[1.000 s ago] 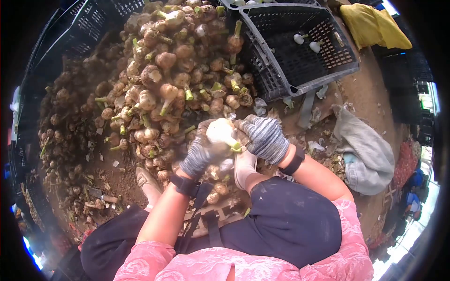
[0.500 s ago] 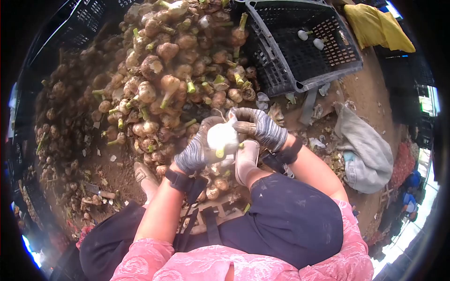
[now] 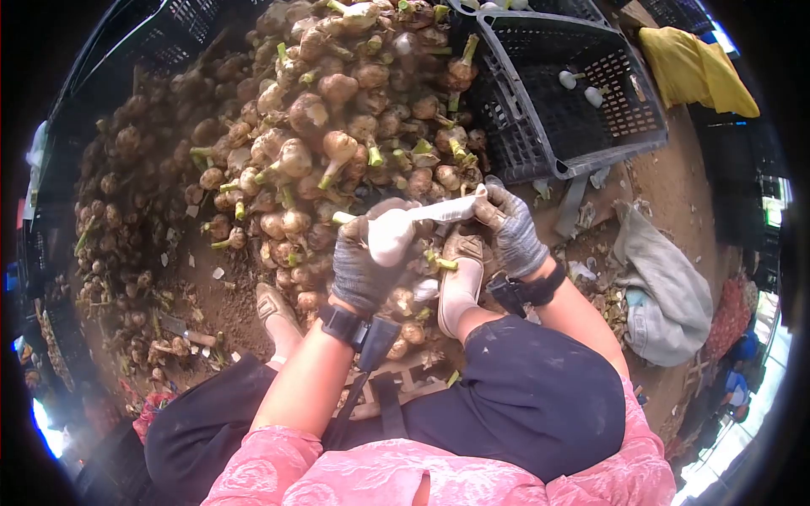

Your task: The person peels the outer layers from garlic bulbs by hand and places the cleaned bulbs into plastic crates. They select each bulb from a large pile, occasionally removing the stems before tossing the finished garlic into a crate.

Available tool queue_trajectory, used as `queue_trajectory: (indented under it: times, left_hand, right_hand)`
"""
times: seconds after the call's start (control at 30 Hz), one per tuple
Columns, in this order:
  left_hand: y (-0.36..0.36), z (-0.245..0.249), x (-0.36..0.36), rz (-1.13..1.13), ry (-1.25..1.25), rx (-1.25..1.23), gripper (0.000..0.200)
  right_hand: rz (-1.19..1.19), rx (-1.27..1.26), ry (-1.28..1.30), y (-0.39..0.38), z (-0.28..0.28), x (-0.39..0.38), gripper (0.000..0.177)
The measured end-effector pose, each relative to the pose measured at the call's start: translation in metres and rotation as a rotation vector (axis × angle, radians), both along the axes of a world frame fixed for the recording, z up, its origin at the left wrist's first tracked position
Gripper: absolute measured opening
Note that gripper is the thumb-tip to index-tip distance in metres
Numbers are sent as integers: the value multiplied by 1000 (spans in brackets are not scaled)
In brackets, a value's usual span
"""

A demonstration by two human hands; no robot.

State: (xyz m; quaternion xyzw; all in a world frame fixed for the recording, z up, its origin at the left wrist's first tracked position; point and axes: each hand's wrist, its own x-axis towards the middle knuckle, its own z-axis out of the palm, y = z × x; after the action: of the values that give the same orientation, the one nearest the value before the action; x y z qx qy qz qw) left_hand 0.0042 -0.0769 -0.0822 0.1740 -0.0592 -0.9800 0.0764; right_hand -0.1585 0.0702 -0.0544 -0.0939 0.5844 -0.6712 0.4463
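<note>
My left hand, in a grey knit work glove, is closed round a white garlic bulb above my lap. A pale strip of skin stretches from the bulb to the right. Its far end is pinched in my gloved right hand, fingertips together. Behind both hands rises a big heap of unpeeled garlic bulbs, brown and dirty, many with short green stem stubs.
A black plastic crate at the upper right holds two white bulbs. Beside it lies a yellow cloth. A grey cloth is on the ground at right. A knife lies at left among scraps.
My right hand has moved away to the right from the bulb, drawing out a strip of skin. The bulb is turned in my left hand. The camera view has shifted slightly.
</note>
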Motion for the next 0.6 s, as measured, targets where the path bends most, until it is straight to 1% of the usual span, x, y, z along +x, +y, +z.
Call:
queue_trajectory:
  times: [0.03, 0.07, 0.13, 0.17, 0.2, 0.23, 0.27, 0.3, 0.33, 0.37, 0.4, 0.43, 0.47, 0.5, 0.53, 0.57, 0.6]
  left_hand:
    - [2, 6, -4, 117, -76, 66, 57]
    - [2, 9, -7, 234, -154, 133, 55]
    - [-4, 6, -3, 211, -124, 145, 52]
    - [-5, 12, -1, 226, 9, 217, 50]
    - [-7, 15, 1, 239, 144, 287, 48]
    - [-9, 15, -3, 441, -106, 287, 45]
    - [-18, 2, 2, 454, -173, 213, 41]
    - [-26, -29, 10, 323, -285, -417, 40]
    - [-31, -51, 16, 161, -383, -1043, 40]
    - [-31, -44, 16, 165, -382, -1047, 40]
    - [-27, -38, 17, 325, -208, -425, 39]
    - [-22, -28, 15, 448, -27, 205, 38]
    - [-18, -11, 9, 441, -26, 206, 38]
    - [-14, 10, 3, 391, -124, 245, 38]
    - [-8, 21, 0, 338, -225, 283, 39]
    - [-2, 13, 0, 302, -146, 296, 44]
    - [5, 10, -6, 114, -112, -14, 49]
  right_hand:
    - [-45, -28, 44, 3, 0, 1, 20]
    - [-42, -26, 44, 7, 3, 1, 20]
    - [11, -18, 31, 14, 12, 2, 18]
    - [3, -15, 32, 17, 13, 0, 18]
    - [-90, -73, -31, 19, 19, 2, 17]
    - [-83, -89, -14, 23, 27, -1, 17]
    - [-76, -108, 3, 31, 32, -8, 18]
    - [19, 22, 50, 42, 27, -21, 21]
    - [186, 318, 157, 46, 29, -30, 29]
    - [558, 548, 578, 53, 23, -39, 35]
    - [930, 768, 1005, 55, 16, -46, 42]
    - [1273, 1223, 1087, 43, 11, -46, 56]
    - [1027, 951, 1152, 38, 11, -42, 57]
    - [782, 680, 1190, 29, 15, -37, 59]
    - [697, 481, 1196, 5, 35, -24, 60]
    - [666, 364, 1070, -16, 47, -12, 65]
    - [526, 12, 859, -37, 38, 11, 70]
